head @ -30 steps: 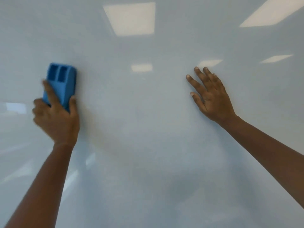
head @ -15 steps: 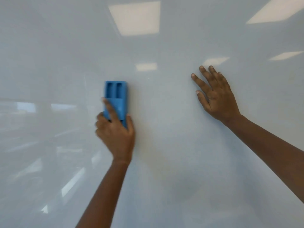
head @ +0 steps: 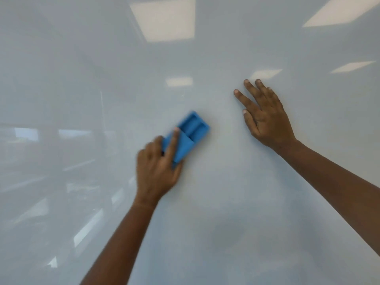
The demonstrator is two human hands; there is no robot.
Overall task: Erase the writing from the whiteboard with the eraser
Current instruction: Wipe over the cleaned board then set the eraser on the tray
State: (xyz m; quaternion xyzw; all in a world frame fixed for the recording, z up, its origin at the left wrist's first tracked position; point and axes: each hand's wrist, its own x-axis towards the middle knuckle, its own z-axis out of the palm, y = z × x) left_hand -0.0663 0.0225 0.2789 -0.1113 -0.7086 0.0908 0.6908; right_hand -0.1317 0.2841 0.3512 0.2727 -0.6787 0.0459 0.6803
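A glossy whiteboard (head: 226,212) fills the whole view; I see no writing on it. My left hand (head: 157,171) grips a blue eraser (head: 188,134) and presses it flat against the board near the middle, the eraser tilted up to the right with my index finger lying along its back. The eraser's lower end is hidden under my fingers. My right hand (head: 265,118) rests flat on the board to the right of the eraser, fingers spread and pointing up-left, holding nothing.
The board surface mirrors ceiling light panels (head: 164,19) along the top and faint room reflections (head: 51,140) on the left. No board edge or tray is in view.
My left hand has swept the eraser from the far left across to the middle and lower, tilting it to the right. My right hand has stayed flat on the board.
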